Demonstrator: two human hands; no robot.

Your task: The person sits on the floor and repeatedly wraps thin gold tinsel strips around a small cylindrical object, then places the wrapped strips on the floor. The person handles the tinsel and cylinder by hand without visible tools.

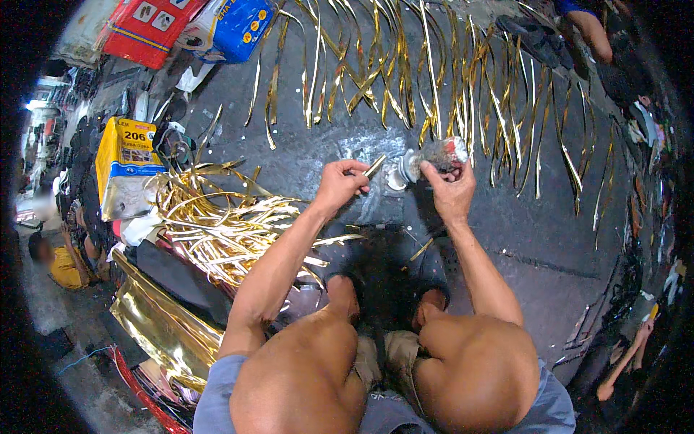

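My left hand (342, 186) is closed, pinching the end of a short gold strip (374, 166) between thumb and fingers. To its right, my right hand (452, 190) grips a grimy, rounded container (439, 153) with a patch of white and red on it. The container lies tipped sideways, its pale flanged end toward my left hand. Right by that end is a small whitish round piece (396, 176); whether the two are joined I cannot tell. Beyond both hands, many narrow gold strips (394, 79) are spread in a row across the dark work surface (549, 224).
A tangled heap of gold strips (224, 224) lies left of my left forearm, with a shiny gold sheet (163, 325) below it. A yellow can (129, 155), a red can (148, 32) and a blue can (235, 29) stand at the left. Other people are at both sides.
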